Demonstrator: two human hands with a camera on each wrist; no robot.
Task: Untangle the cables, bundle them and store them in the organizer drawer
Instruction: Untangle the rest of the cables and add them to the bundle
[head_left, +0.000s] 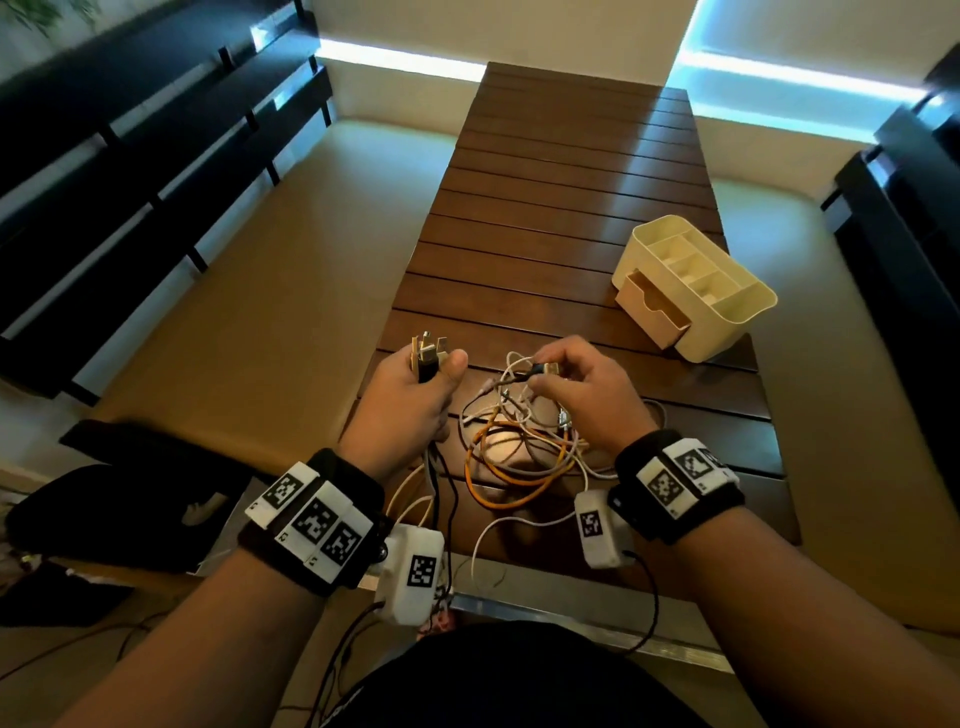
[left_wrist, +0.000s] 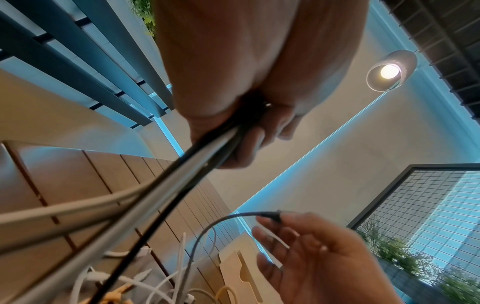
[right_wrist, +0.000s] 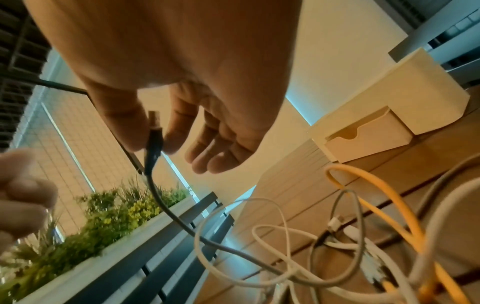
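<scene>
A tangle of white, grey and orange cables lies on the near end of the slatted wooden table. My left hand grips a bunch of cable plugs, their cords trailing down from the fist. My right hand pinches the plug of a dark grey cable between thumb and forefinger, lifted above the heap; its other fingers are spread. The cream organizer stands at the right, its drawer pulled partly out and facing me.
Dark slatted benches flank the table on both sides, with tan floor between. A black bag lies at my lower left. Beyond the organizer the wooden slats run bare to the far end.
</scene>
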